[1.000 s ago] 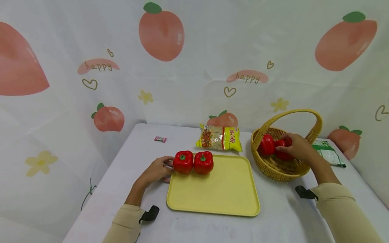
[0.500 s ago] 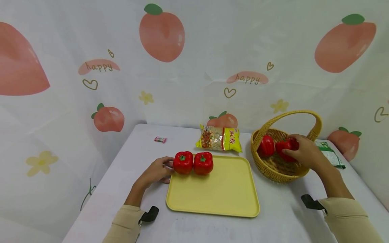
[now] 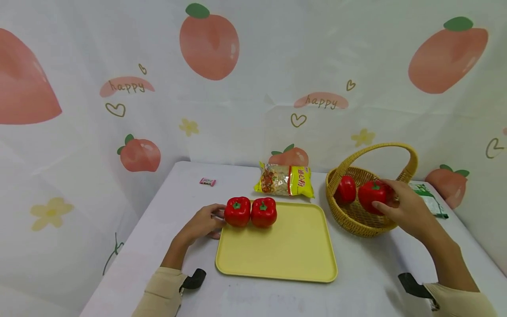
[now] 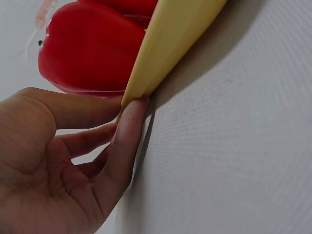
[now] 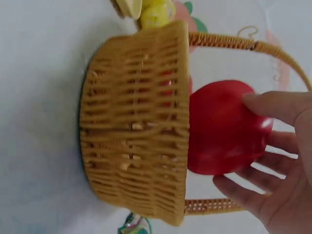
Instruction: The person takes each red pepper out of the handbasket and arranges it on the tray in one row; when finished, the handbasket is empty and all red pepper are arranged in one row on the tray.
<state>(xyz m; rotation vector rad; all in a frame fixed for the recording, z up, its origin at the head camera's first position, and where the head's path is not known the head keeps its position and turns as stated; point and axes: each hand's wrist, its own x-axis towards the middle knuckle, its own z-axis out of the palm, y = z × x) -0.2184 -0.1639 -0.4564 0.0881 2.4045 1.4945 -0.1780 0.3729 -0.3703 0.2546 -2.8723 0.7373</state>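
My right hand (image 3: 409, 209) grips 1 red pepper (image 3: 371, 197) at the basket (image 3: 358, 228)'s mouth, frame right; the tray (image 3: 285, 255) my left hand (image 3: 203, 223) pinches lies leftward, lower centre.

The peppers (image 3: 264, 213) are red, the tray (image 3: 277, 253) pale yellow, the basket (image 3: 354, 225) golden tan. Pink peaches (image 3: 210, 48) pattern the white backdrop (image 3: 237, 119).
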